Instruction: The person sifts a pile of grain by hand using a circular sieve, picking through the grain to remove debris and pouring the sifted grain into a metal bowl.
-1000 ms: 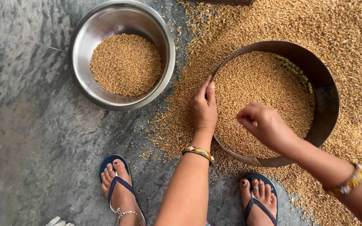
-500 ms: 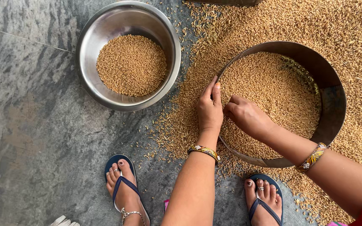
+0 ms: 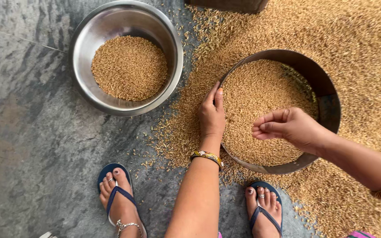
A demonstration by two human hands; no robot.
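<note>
1. The left hand [image 3: 211, 115] grips the near-left rim of a round metal sieve [image 3: 331, 103], thumb inside the wall and fingers flat against the outside, steadying it on the floor.
2. The right hand [image 3: 287, 125] hovers over the middle of the sieve, its fingertips drawn together with the thumb in a loose pinch; whether anything lies between them is too small to tell.
3. The sieve stands on a broad heap of loose grain [image 3: 367, 53] and is itself filled with a level bed of grain [image 3: 256, 101] nearly to the near rim.
4. A steel bowl [image 3: 84, 48] stands well apart to the left on the grey stone floor [image 3: 27, 141], holding a smaller mound of cleaner-looking grain [image 3: 128, 68].
5. Stray kernels are scattered between bowl and sieve, reaching toward the blue sandals [image 3: 113, 194] below.
6. Risk: the sieve rests on a yielding heap, so a one-sided pull from the left hand could tip it and spill grain over the near rim.
7. Risk: a loose pinch may drop its contents back into the sieve bed.
8. Risk: loose kernels on smooth stone could let a sandal slip.
</note>
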